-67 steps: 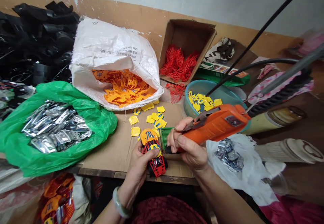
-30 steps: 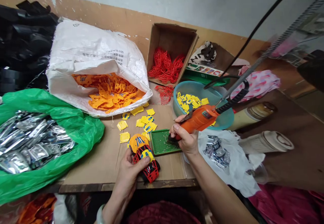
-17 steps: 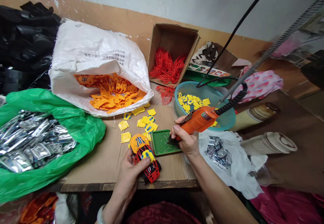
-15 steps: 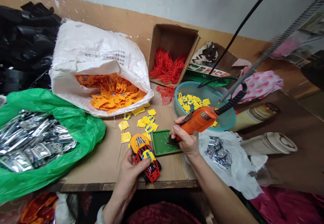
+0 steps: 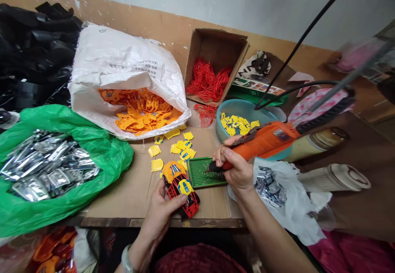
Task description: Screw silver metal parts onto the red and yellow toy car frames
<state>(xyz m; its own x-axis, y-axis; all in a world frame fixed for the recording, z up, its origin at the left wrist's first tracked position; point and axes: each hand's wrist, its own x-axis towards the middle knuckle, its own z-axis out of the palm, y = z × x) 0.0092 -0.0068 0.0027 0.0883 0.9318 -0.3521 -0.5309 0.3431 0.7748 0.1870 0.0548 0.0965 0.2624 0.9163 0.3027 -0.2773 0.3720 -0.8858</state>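
Observation:
In my left hand [image 5: 163,203] is a toy car [image 5: 182,188] with an orange hood, a yellow roof piece and a red frame; my thumb lies across its side. My right hand [image 5: 237,167] grips an orange electric screwdriver [image 5: 262,141], tilted so that its dark tip end points left over the green screw tray [image 5: 194,174]. Small screws lie in that tray, just right of the car; the bit itself is hard to make out. Several yellow panels [image 5: 156,165] are scattered on the cardboard [image 5: 123,199] behind the car.
At the left are a green bag [image 5: 120,158] of silver packets and a white sack [image 5: 123,55] of orange parts. Behind stand a cardboard box [image 5: 243,45] with red frames and a blue basin [image 5: 220,129] of yellow pieces. A black cable [image 5: 296,51] hangs at right.
The screwdriver has tipped from a steeper angle to a flatter one, its rear end swinging right. The toy car stays in my left hand. The whole view has shifted slightly.

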